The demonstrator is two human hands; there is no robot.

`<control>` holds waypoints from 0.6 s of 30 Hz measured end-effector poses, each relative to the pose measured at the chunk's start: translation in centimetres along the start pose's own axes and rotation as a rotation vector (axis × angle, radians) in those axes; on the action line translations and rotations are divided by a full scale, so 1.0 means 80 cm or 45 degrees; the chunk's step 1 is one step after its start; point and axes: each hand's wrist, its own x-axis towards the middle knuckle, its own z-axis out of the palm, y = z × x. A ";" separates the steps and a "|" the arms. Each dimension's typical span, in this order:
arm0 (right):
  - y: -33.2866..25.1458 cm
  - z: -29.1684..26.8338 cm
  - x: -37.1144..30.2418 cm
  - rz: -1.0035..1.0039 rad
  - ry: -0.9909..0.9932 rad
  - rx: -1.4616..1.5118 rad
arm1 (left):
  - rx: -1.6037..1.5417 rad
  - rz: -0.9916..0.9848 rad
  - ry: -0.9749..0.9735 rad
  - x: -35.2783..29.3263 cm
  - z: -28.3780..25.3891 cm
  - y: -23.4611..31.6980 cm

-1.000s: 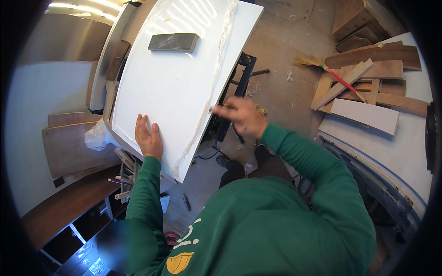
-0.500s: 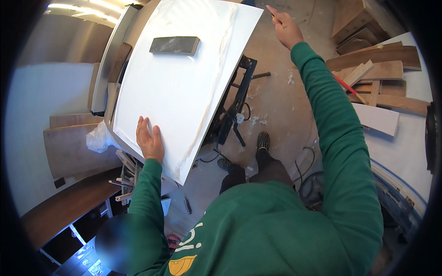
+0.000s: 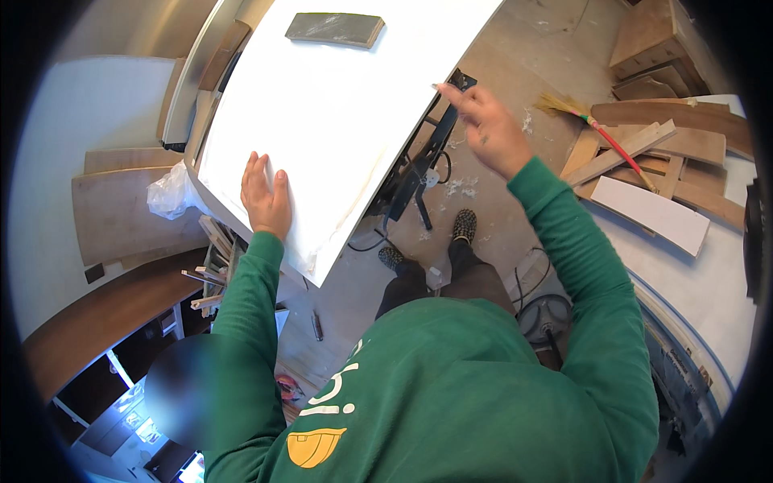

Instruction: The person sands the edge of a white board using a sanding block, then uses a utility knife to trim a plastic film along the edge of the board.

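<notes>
A large white panel (image 3: 338, 137) fills the upper middle, glossy, with a whitish smeared strip along its right side. My left hand (image 3: 266, 197) lies flat on its near left part, fingers stretched out and holding nothing. At the panel's right edge, my right hand (image 3: 489, 129) is closed on a small thin tool (image 3: 436, 86); only its light tip shows past the fingers, so its kind is unclear. Toward the far end, a dark grey rectangular block (image 3: 336, 30) rests on the panel, apart from both hands.
Under the panel stands a dark metal frame (image 3: 427, 161). A broom with a red handle (image 3: 618, 149) lies over wooden boards (image 3: 684, 145) at the right. White shavings and a cable lie on the floor. A clear plastic bag (image 3: 168, 191) hangs by the panel's left edge.
My right hand has come from beyond the panel's far right corner back toward me, along its right edge. The left hand stays flat on the panel. The whole view has shifted.
</notes>
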 end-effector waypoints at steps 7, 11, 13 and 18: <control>-0.084 0.084 -0.085 -0.209 -0.022 -0.148 | 0.026 -0.024 -0.005 -0.002 0.000 0.001; -0.142 0.127 -0.149 -0.367 -0.251 0.005 | -0.004 -0.033 -0.027 0.001 0.002 0.007; -0.148 0.132 -0.153 -0.376 -0.308 0.132 | 0.009 -0.043 -0.034 0.001 0.002 0.004; -0.051 0.079 -0.057 -0.044 0.163 0.471 | 0.005 -0.050 -0.031 -0.002 0.001 0.002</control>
